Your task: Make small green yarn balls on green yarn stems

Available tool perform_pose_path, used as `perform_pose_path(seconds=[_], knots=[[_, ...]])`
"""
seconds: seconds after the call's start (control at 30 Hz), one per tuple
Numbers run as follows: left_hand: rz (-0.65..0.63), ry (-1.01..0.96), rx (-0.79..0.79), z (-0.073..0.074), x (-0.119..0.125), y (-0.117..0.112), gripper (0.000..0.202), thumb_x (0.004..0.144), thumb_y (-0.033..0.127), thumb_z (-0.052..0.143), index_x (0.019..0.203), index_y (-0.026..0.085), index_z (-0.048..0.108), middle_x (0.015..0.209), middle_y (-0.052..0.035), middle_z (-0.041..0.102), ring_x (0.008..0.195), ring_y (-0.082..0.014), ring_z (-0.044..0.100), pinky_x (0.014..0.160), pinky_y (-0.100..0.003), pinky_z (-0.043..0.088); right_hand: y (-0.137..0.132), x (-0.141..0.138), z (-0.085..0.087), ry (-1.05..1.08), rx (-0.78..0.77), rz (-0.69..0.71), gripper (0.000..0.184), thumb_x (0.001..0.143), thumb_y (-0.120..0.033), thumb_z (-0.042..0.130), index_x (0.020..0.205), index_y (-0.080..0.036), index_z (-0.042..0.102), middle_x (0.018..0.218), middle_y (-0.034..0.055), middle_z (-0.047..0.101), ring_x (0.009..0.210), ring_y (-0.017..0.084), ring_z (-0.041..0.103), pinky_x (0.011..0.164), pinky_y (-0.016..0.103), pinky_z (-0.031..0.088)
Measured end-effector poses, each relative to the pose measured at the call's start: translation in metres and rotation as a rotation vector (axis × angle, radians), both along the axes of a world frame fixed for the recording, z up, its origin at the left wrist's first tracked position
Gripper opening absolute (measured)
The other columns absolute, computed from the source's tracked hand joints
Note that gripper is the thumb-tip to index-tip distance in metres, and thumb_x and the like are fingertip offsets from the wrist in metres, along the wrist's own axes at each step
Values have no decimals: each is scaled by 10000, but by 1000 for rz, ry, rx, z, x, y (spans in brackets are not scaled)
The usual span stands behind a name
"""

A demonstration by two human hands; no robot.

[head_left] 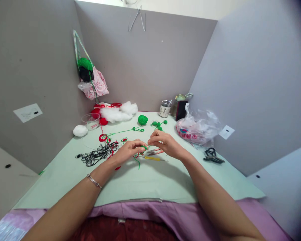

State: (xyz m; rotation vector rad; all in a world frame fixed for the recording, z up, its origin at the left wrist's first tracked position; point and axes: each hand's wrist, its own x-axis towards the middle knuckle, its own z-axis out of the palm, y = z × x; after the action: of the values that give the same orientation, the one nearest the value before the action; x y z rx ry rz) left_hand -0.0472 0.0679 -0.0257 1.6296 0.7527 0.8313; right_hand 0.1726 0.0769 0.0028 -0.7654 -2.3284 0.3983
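Observation:
My left hand (130,150) pinches a small green crocheted piece (144,147) between thumb and fingertips, and a green yarn tail (138,163) hangs from about there to the table. Just to the right, the fingers of my right hand (165,142) are pressed together close to the piece; whatever is between them is too small to make out. Beneath the hands lie thread snips (156,152) with reddish handles and a crochet hook (153,158) with a yellow handle. A bracelet (94,181) circles my left wrist.
Tangled black yarn (96,154) lies left, with red pieces around it. Behind are white stuffing (115,113), a green yarn ball (142,119), a clear tub (91,122) and a pen holder (165,109). A plastic bag (198,129) and hair claw clip (212,156) are right. Grey panels surround the table.

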Motion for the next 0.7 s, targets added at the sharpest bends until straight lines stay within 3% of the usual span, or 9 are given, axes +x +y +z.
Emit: perform_pose_path(seconds=[0.2,0.43,0.7], knots=[[-53,32,27,-3,-2,0,225,812,338,607,944,171,682,939,-36,601,791,-144,517,736,-261,390,0,1,1,40,-150,57,176,923,-250,560,915,-210,731,863,37,576,785,130,568,684,243,446],[-19,38,60,-2,-3,2,246,816,350,596,974,178,673,941,-34,587,836,-160,500,768,-270,381,-1,-3,-1,31,-30,-5,160,912,-205,572,879,-218,728,891,35,572,809,129,566,721,251,442],[-32,25,0,-5,-4,5,247,822,367,604,964,169,647,814,-1,548,770,-138,461,712,-251,339,4,-4,-9,13,47,-19,147,905,-192,583,890,-227,725,858,30,575,787,132,561,697,256,431]])
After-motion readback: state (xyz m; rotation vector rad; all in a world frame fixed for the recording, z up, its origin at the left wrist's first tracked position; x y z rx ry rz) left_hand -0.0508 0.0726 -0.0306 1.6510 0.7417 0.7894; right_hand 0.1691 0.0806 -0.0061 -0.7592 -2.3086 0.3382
